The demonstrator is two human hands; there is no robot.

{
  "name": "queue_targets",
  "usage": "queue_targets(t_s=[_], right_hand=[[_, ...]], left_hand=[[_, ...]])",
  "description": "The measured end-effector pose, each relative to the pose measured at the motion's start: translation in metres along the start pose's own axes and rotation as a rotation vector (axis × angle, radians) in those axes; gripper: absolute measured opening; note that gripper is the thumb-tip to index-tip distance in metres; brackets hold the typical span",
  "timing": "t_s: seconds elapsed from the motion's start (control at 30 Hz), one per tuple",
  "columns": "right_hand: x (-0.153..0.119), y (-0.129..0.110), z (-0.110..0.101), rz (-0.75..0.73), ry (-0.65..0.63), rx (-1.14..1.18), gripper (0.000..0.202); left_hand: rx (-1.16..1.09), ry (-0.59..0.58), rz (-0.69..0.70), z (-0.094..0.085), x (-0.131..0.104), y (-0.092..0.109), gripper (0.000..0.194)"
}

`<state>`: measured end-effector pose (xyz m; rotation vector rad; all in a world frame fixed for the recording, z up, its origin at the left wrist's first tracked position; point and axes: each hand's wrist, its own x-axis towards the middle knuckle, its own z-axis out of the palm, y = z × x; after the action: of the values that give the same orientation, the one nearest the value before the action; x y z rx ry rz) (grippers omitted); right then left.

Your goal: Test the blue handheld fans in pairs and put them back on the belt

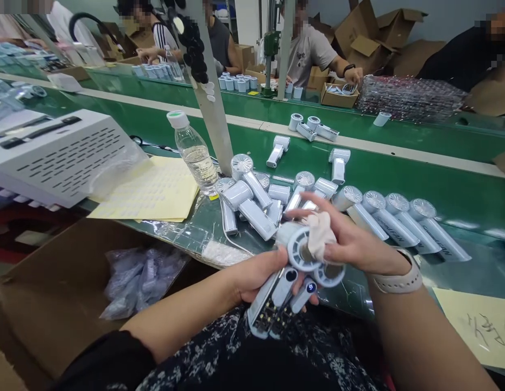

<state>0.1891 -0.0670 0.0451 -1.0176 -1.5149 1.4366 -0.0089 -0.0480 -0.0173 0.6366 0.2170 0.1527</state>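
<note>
Two pale blue handheld fans (282,290) lie side by side in my left hand (258,274), which is closed around their bodies. Their round heads point up and right, and circuit parts show at the lower ends. A small display is lit on the right-hand one. My right hand (350,239) pinches a crumpled white cloth (321,233) against the rim of the nearer fan head. Just beyond my hands, a pile of similar fans (254,217) rests on the green table. Several more fans (399,222) stand in a slanted row to the right.
A water bottle (195,155) stands beside a grey post (215,119). Yellow sheets (155,190) and a vented white machine (69,157) are at left. Below, a cardboard box (44,293) holds bagged parts. Another yellow sheet (480,326) lies right. People work across the green line (244,144).
</note>
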Motion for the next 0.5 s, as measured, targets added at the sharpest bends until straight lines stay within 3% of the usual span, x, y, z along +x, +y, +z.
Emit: queue_targets(t_s=[0.03,0.1,0.17,0.23,0.33,0.43,0.5], right_hand=[[0.0,0.0,-0.002,0.06,-0.11,0.048,0.076],[0.001,-0.002,-0.002,0.161,-0.242,0.092,0.065],[0.002,-0.004,0.004,0.214,-0.238,0.119,0.051],[0.004,-0.004,0.013,0.183,-0.147,0.081,0.041],[0.013,0.002,0.021,0.063,0.052,-0.174,0.037],[0.024,0.016,0.013,0.064,0.241,-0.367,0.05],[0.029,0.026,0.001,0.091,0.459,-0.517,0.049]], left_hand=[[0.016,-0.029,-0.026,0.0,-0.001,0.0,0.07],[0.025,-0.049,-0.053,-0.001,-0.002,0.0,0.068],[0.011,-0.036,-0.042,-0.003,-0.002,-0.001,0.068],[-0.013,-0.017,-0.024,-0.004,-0.001,-0.003,0.071],[-0.073,0.005,-0.011,-0.006,0.0,-0.007,0.074],[-0.117,0.03,0.02,-0.009,-0.002,-0.009,0.073],[-0.09,0.018,0.063,-0.01,-0.005,-0.006,0.073]])
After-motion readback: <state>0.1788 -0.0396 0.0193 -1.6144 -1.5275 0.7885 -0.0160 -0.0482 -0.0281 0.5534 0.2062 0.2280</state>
